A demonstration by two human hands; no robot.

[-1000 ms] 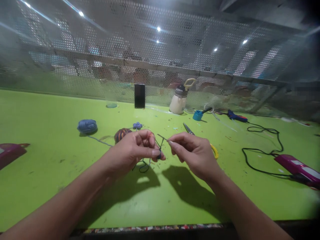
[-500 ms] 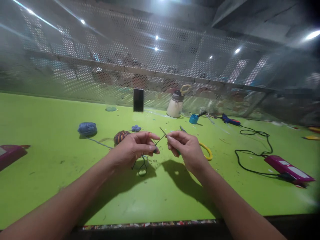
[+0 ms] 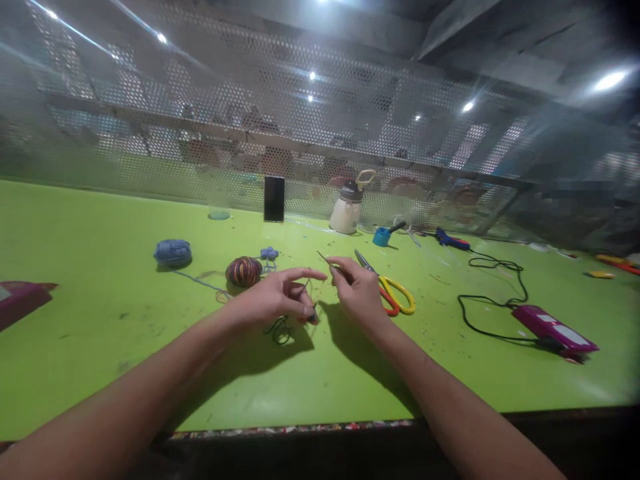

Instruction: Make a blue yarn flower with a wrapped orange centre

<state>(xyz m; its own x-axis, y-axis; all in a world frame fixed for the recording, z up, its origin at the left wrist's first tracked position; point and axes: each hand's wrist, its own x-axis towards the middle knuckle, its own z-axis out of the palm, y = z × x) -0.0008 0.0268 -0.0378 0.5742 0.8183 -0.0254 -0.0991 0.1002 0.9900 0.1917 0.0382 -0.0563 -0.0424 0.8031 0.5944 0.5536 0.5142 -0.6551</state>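
Observation:
My left hand pinches a small dark yarn piece between thumb and fingers, its index finger stretched out above. A dark strand of yarn hangs in loops below that hand. In my right hand is a thin crochet hook, its tip pointing up and left, apart from the yarn piece. Behind my left hand lies a multicoloured yarn ball, beside a small blue crocheted flower. Scissors with yellow and red handles rest just beyond my right hand.
A blue yarn skein lies left on the green table. Toward the back stand a phone, a bottle and a small blue pot. Rightward are a glue gun and a corded magenta box.
The hook has swung away from the yarn piece, and my right hand has shifted slightly left. More of the scissors shows. My left hand has lowered a little.

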